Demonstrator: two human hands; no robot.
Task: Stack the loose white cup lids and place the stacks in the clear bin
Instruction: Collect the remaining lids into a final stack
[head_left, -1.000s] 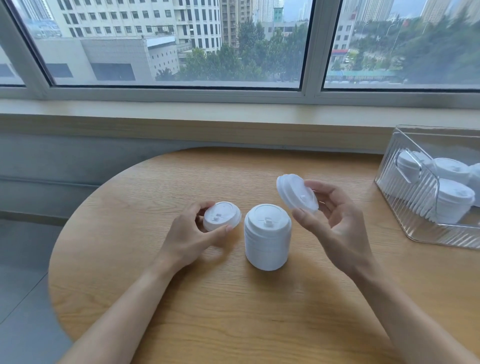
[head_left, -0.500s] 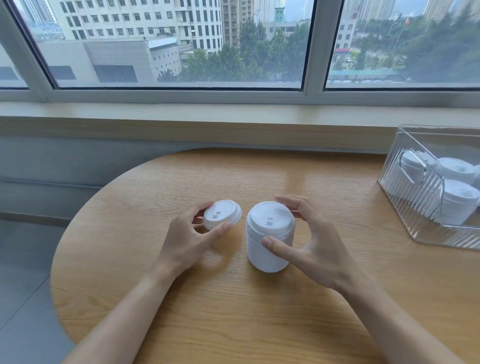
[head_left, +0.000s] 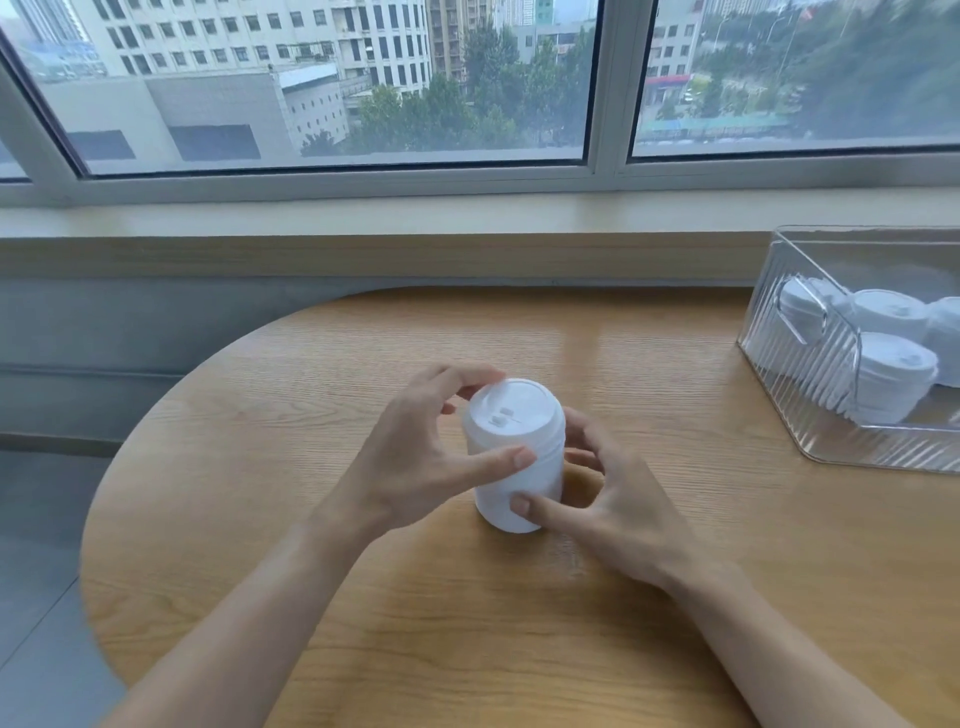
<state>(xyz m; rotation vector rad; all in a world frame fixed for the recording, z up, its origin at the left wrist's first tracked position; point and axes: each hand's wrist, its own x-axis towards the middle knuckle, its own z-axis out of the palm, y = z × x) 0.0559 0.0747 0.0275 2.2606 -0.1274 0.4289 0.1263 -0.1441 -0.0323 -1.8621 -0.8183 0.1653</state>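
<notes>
A tall stack of white cup lids (head_left: 519, 452) stands upright in the middle of the round wooden table (head_left: 363, 597). My left hand (head_left: 421, 457) holds the stack's upper part, fingers curled over the top lid's far rim and thumb on its front. My right hand (head_left: 608, 499) grips the lower part, thumb on the front near the base and fingers behind. The clear ribbed bin (head_left: 810, 405) sits at the table's right edge with several lid stacks (head_left: 891, 374) inside.
A window sill (head_left: 415, 213) and window run along the far side beyond the table. The floor (head_left: 36, 571) lies to the left of the table's curved edge.
My left hand carried its lid from the table's left onto the top of the stack. My right hand, which had added its lid earlier, slid lower on the stack.
</notes>
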